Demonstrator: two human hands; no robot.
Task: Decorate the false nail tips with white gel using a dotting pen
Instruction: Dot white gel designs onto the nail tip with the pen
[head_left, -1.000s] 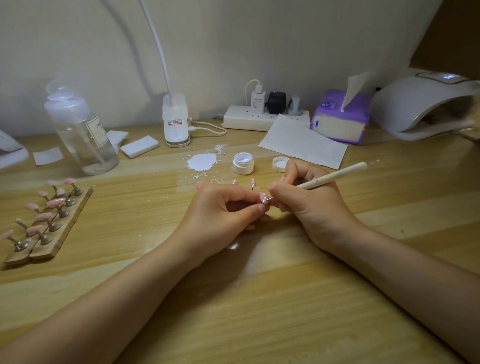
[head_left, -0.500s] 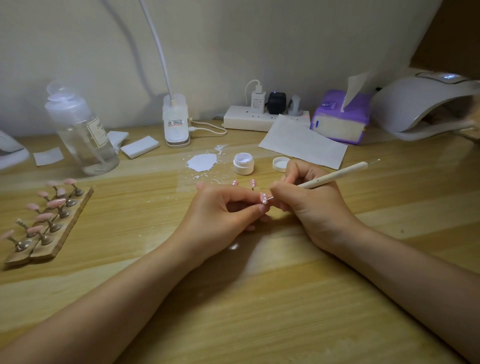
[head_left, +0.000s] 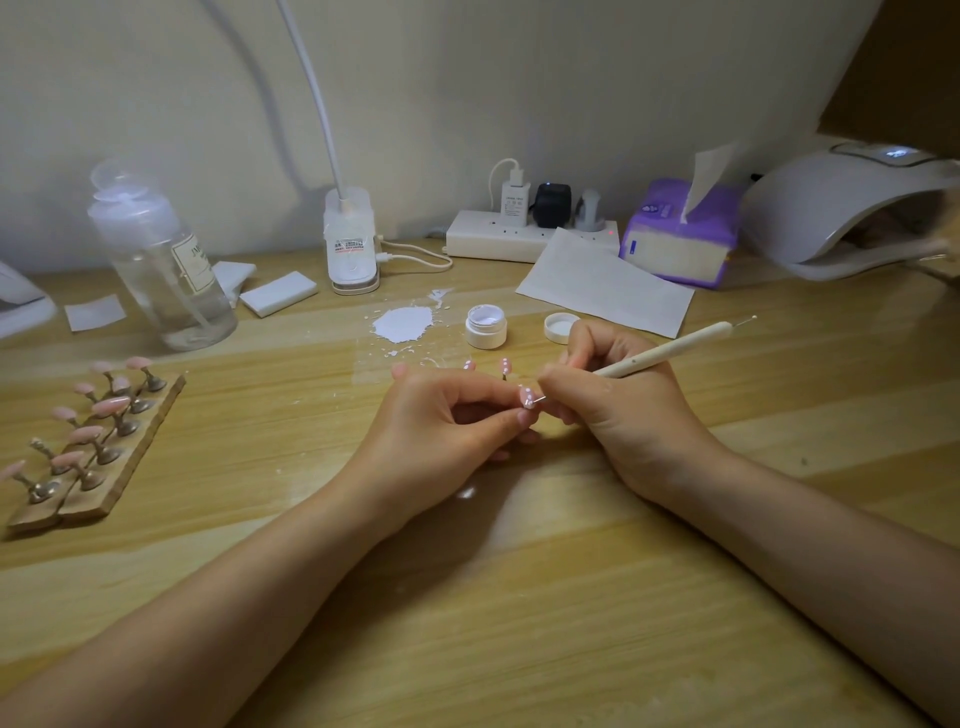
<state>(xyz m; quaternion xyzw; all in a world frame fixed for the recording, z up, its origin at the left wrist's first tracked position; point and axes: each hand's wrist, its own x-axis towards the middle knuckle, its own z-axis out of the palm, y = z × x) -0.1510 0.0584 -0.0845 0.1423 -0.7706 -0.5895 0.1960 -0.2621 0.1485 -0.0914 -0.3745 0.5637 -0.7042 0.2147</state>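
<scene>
Head view, nail tip base hidden

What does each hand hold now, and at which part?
The right hand grips the dotting pen near its lower tip end. The left hand pinches a pink nail tip from below; the exact hold point is hidden.

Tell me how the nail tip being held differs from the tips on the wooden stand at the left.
The held nail tip carries white dots; the tips on the wooden stand look plain pink. The left hand pinches the held one, with the dotting pen at it; the stand's tips are untouched. Both are pink.
</scene>
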